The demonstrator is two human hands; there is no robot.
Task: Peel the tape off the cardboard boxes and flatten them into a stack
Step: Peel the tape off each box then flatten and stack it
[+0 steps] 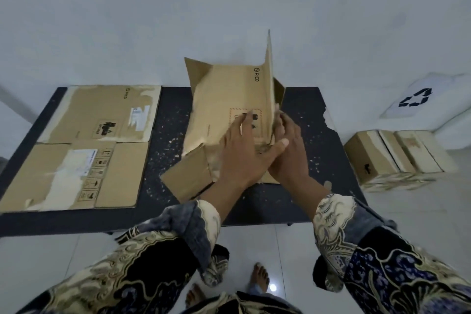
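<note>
while a half-collapsed cardboard box (224,107) sits at the middle of a dark counter (300,201), a person leans over it with both hands working at its near right corner. the left hand (244,153) lies across the printed face of the box, fingers (242,120) straight and spread, pressing the panel down. the right hand (289,150) is just beside it, touching it, and its fingers reach behind an upright panel, so whether they grip the card cannot be told. that panel stands nearly vertical, and loose flaps splay at both ends. two flattened boxes (84,148) lie side by side on the left of the counter. three more boxes (397,155) wait on the floor to the right, near a white bag with a recycling mark (420,99). to flatten well, it seems best to push along the creases, fold the standing panel over, and keep the flaps untucked before adding this box to the flat ones.
</note>
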